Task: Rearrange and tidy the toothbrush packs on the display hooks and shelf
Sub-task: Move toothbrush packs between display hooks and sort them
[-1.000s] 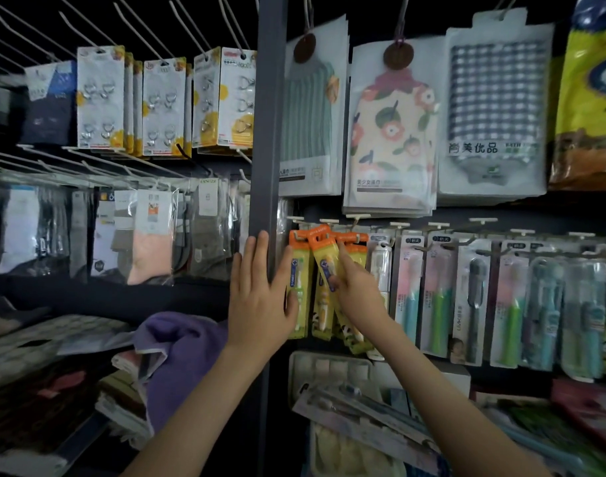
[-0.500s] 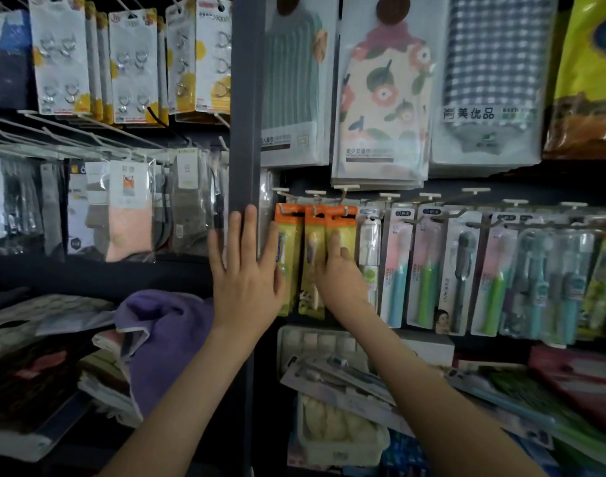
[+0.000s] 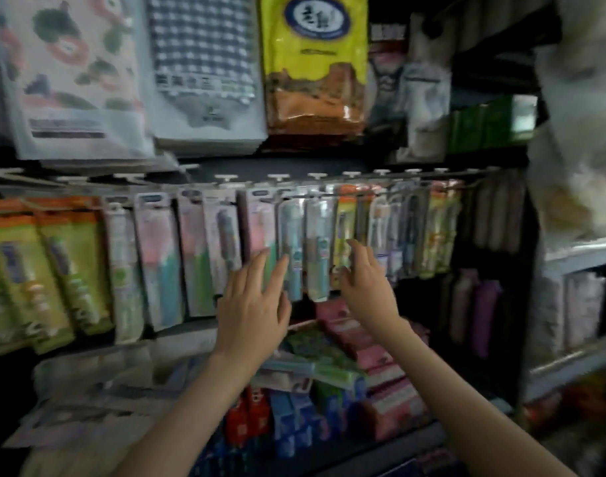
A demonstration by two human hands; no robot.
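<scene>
Now your left hand (image 3: 251,304) has its grip spread, straight fingertips at a clear toothbrush pack (image 3: 291,249) on the hooks (image 3: 276,176) — your right hand (image 3: 367,287), grip loosely open, sits beside a yellow pack (image 3: 344,228) (contact too blurred to tell). Pink boxes (image 3: 380,359) lie on the shelf (image 3: 398,445) below.

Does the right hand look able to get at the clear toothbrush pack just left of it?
Probably yes: the right hand is open right beside the clear pack, with nothing between them.
</scene>
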